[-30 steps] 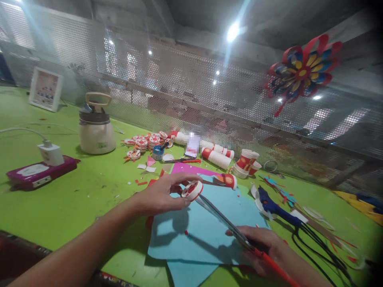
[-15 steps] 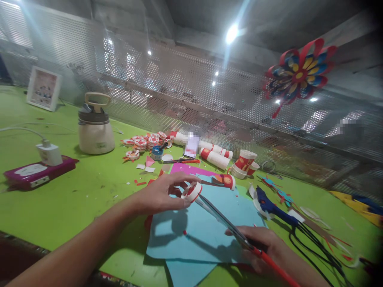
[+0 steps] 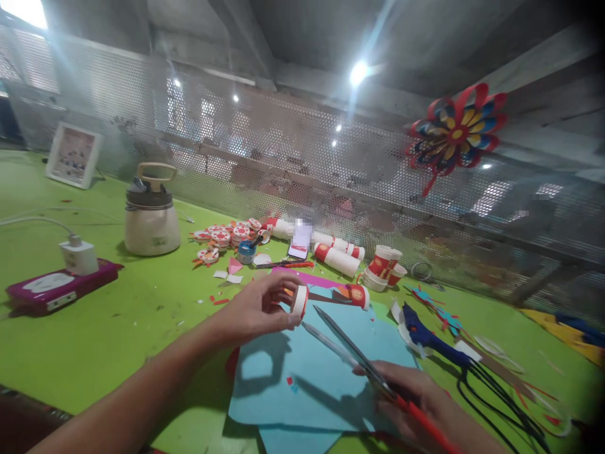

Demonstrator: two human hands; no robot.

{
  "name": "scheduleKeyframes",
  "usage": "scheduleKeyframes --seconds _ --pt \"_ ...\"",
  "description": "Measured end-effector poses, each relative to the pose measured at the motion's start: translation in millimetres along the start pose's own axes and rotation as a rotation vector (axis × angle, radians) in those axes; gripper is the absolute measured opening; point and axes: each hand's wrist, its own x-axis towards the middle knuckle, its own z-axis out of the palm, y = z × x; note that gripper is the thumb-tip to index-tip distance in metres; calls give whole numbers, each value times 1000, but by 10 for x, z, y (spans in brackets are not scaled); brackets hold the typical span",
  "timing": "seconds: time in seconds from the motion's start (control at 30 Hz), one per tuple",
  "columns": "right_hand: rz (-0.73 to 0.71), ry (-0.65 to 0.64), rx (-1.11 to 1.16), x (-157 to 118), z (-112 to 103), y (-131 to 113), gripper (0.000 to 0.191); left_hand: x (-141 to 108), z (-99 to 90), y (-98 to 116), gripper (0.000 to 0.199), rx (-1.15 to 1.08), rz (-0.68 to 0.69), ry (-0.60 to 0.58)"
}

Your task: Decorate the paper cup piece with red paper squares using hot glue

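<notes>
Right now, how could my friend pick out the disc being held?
On the green table, find the blue paper. Above it, the left hand holds the disc, white-sided with a red edge, near the scissors. Unlike the heaped discs farther back, this one is held off the table.

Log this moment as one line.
left hand: holding round red-and-white piece | right hand: holding scissors, blades apart | beneath: blue paper

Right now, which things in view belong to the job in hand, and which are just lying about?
Belong:
red-edged white piece, in the left hand
scissors, blades apart, in the right hand
blue paper, underneath

Probably just lying about:
bottle
picture frame
white charger
</notes>
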Motion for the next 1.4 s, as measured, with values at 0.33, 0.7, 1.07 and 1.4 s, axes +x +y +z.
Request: scheduleKeyframes --seconds 0.33,0.7,1.07,1.4 --pt "-25 36 -114 80 38 -195 29 17 65 -35 45 89 -24 154" --pt "-3 82 -66 76 103 -233 47 4 152 -108 58 162 7 102" --pt "-23 2 -165 68 93 -154 43 -4 191 -89 52 219 83 149" --pt "-82 115 -113 80 132 -242 29 -31 205 -122 48 146 117 149"
